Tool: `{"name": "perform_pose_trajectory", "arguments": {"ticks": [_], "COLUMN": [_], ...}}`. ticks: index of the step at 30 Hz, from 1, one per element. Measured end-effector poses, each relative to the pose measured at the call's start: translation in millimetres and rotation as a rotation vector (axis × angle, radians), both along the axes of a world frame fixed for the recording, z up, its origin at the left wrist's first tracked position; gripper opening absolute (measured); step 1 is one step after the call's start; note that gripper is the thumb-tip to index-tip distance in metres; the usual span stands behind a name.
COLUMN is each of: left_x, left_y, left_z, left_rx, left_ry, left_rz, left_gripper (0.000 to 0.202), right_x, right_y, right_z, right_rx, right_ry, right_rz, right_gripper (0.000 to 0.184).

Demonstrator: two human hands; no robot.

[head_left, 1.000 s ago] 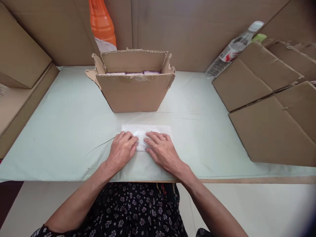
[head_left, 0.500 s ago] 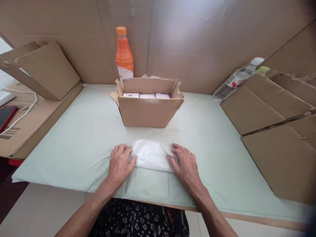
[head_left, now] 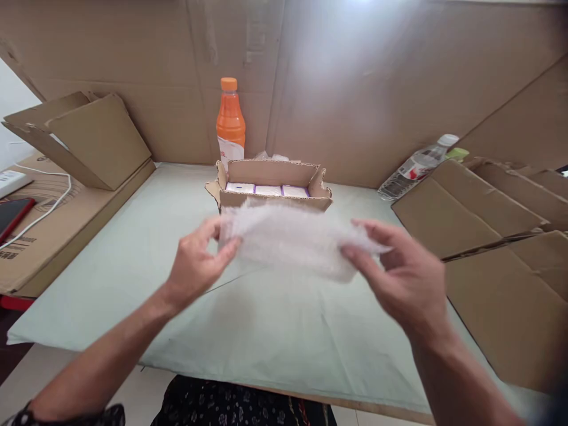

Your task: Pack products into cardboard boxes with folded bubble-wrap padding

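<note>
A folded piece of bubble wrap (head_left: 288, 239), smeared by motion, hangs in the air above the table. Its left end is pinched between the thumb and fingers of my left hand (head_left: 197, 254). My right hand (head_left: 399, 269) grips the other end, with the thumb on the near face. Just behind the wrap stands an open cardboard box (head_left: 270, 171), its lower front hidden by the wrap. Inside the box sit white packs with purple edges (head_left: 268, 190), side by side.
An orange drink bottle (head_left: 231, 121) stands behind the box. On the right, a clear bottle (head_left: 412, 168) leans beside cardboard pieces (head_left: 510, 296). To the left lie a folded carton (head_left: 100, 142), a phone (head_left: 13, 216) and a white cable (head_left: 57, 198). Pale green cloth (head_left: 275, 331) covers the table.
Both hands have lifted the bubble wrap off the table and moved forward with it, up in front of the box. The right hand has also shifted rightward. The view has tilted up slightly.
</note>
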State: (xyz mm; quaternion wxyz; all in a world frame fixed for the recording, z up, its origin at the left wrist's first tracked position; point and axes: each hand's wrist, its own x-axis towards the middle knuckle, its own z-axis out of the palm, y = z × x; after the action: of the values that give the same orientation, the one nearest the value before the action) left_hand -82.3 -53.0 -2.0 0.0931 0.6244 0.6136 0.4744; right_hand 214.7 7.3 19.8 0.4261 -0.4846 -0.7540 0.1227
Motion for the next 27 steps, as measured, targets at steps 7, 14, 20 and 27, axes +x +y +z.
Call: {"name": "perform_pose_trajectory", "arguments": {"ticks": [7, 14, 20, 27], "left_x": [-32, -31, -24, -28], "left_y": [104, 140, 152, 121], "left_z": [79.8, 92.4, 89.5, 97.7], "left_rx": [-0.174, -0.501, -0.812, -0.36], "left_ry": [0.341, 0.689, 0.844, 0.569], "left_rz": [0.105, 0.083, -0.109, 0.084], "left_gripper": [0.007, 0.015, 0.011, 0.03], "right_x": [-67, -93, -110, -97], "right_y": [113, 159, 149, 137], "right_z": [72.2, 69.7, 65.7, 66.3], "right_rx": [0.185, -0.096, -0.247, 0.087], "right_ry": [-0.237, -0.9, -1.195, -1.157], "right_rz": [0.123, 0.065, 0.191, 0.067], "right_gripper": [0.028, 0.026, 0.014, 0.016]}}
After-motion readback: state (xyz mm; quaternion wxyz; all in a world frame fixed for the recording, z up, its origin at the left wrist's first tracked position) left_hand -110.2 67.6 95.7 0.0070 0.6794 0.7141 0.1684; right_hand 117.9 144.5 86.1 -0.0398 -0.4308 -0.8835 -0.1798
